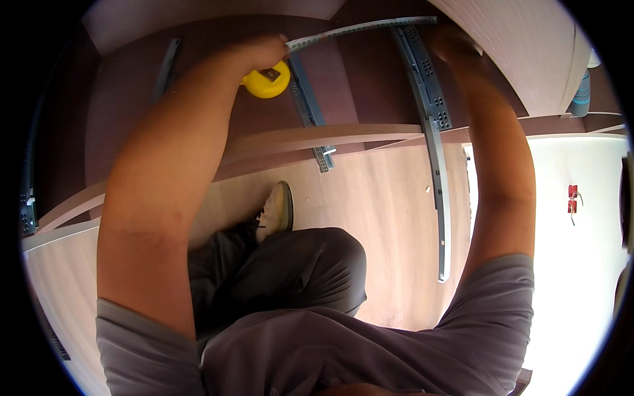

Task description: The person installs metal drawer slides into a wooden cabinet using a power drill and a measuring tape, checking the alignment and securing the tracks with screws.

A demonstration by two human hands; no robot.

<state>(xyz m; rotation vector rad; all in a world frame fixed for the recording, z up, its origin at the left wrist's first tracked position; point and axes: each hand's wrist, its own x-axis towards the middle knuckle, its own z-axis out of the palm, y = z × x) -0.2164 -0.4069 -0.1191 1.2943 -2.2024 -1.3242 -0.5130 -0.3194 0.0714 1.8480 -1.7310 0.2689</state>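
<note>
Inside a dark-lined cabinet (277,112), my left hand (263,53) is closed on a yellow tape measure (267,80). The round case hangs just under the fingers. From there the pale metal blade (363,30) runs out to the right, slightly bowed, across the cabinet. Its far end lies beside my right hand (457,47), which is in shadow near the right-hand panel; its fingers are too dark to make out. Between the hands, a metal drawer slide (422,76) passes below the blade, with its inner rail (437,204) pulled out toward me. Another slide (305,96) lies near the tape case.
A third slide (166,69) sits at the left, with more hardware (28,211) at the far left edge. A wooden rail (317,137) crosses the cabinet front. My bent knee (330,264) and shoe (276,211) are below. A blue bottle-like object (581,96) stands right.
</note>
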